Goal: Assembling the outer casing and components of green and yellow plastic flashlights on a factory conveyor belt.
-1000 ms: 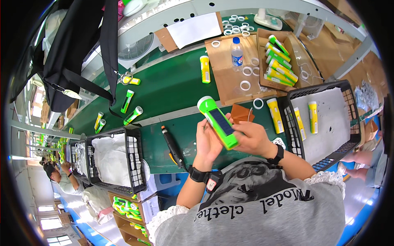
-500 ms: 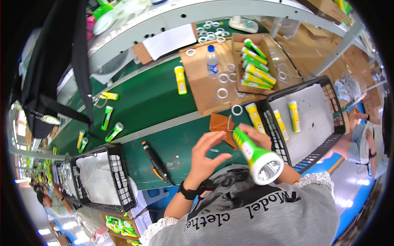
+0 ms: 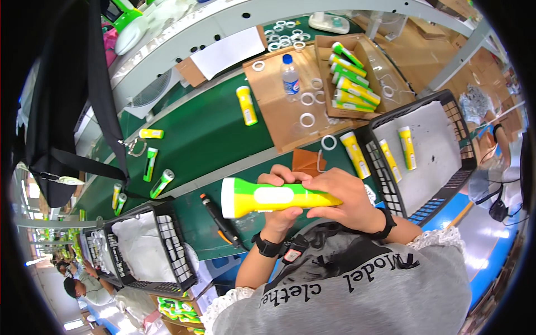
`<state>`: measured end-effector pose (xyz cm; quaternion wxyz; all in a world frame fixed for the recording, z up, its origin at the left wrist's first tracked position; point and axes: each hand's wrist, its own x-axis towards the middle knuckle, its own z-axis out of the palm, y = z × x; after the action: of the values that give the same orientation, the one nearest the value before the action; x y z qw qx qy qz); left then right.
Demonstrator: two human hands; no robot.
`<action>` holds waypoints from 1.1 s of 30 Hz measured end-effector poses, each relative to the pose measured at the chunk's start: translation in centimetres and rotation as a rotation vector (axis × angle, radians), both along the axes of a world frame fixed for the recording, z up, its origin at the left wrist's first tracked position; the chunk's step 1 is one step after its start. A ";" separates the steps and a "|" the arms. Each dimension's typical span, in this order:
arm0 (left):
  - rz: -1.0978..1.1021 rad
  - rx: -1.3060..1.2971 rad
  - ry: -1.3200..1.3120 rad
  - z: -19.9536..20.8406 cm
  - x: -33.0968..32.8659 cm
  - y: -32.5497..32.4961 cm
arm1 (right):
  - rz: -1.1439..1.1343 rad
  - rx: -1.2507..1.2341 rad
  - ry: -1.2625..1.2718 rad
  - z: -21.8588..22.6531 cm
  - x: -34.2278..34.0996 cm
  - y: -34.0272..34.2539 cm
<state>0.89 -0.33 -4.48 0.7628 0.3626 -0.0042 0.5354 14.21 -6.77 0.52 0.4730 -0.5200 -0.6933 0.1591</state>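
Note:
A yellow and green flashlight (image 3: 273,198) with a white head lies level across my two hands, its head pointing left. My left hand (image 3: 277,221) is wrapped round its middle from behind, thumb below and fingertips above. At the tail end my right hand (image 3: 350,202) grips it, covering part of the handle. Beyond the hands, an orange-brown piece (image 3: 308,162) rests on the green bench. A black and orange electric screwdriver (image 3: 219,219) lies to the left of my left hand.
At right stands a black crate (image 3: 395,196) holding flashlights, with another flashlight (image 3: 355,154) beside it. A cardboard box (image 3: 324,84) of flashlights, a water bottle (image 3: 290,78) and white rings (image 3: 307,119) sit farther back. Another black crate (image 3: 180,248) is at left. Other people work at both sides.
The flashlight has swung from pointing its lens toward me to lying sideways, head left. My left hand, apart and spread before, has closed on it. The right hand still holds it.

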 end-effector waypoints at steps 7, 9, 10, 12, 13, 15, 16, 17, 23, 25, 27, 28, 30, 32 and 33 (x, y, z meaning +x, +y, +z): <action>0.190 0.039 -0.015 0.8 -1.8 -1.1 | 0.123 0.038 0.117 2.3 -2.6 1.2; 0.218 0.062 -0.047 0.5 -2.2 -1.1 | 0.136 0.076 0.140 1.8 -3.1 1.1; 0.220 0.062 -0.046 0.5 -2.3 -1.0 | 0.143 0.114 0.161 1.6 -3.2 1.1; 0.216 0.195 -0.028 0.9 -2.5 -0.6 | 0.127 0.150 0.175 1.1 -3.7 0.9; 0.240 0.207 0.007 1.0 -2.5 -0.6 | 0.112 0.189 0.188 0.9 -3.7 0.7; 0.235 0.203 0.028 1.1 -2.5 -0.6 | 0.092 0.203 0.175 0.5 -3.8 0.7; 0.229 0.197 0.050 1.2 -2.5 -0.7 | 0.071 0.216 0.161 0.4 -3.8 0.6; 0.210 0.150 0.025 1.0 -2.4 -0.9 | 0.069 0.218 0.161 0.5 -3.6 0.6; 0.171 -0.109 -0.095 1.9 -1.9 -2.0 | 0.066 0.098 0.268 1.2 -3.4 0.3; 0.175 -0.125 -0.081 2.2 -2.0 -2.0 | 0.100 -0.026 0.244 0.9 -3.1 0.0; 0.155 -0.141 -0.064 2.0 -2.2 -1.8 | 0.113 -0.027 0.234 1.0 -3.2 -0.2; 0.157 -0.140 -0.064 2.0 -2.2 -1.9 | 0.122 -0.031 0.224 1.0 -3.3 -0.3; 0.111 -0.272 -0.119 2.3 -2.1 -2.2 | 0.131 -0.022 0.218 0.9 -3.3 -0.4; 0.079 -0.247 -0.155 1.6 -1.8 -1.9 | 0.137 -0.016 0.210 0.8 -3.3 -0.5; 0.045 -0.222 -0.191 1.2 -1.7 -1.8 | 0.126 -0.018 0.192 0.8 -3.2 -0.5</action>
<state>-0.77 -2.13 -3.31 0.7821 0.2232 -0.0093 0.5817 10.99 -7.30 1.34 0.5215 -0.4620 -0.6746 0.2440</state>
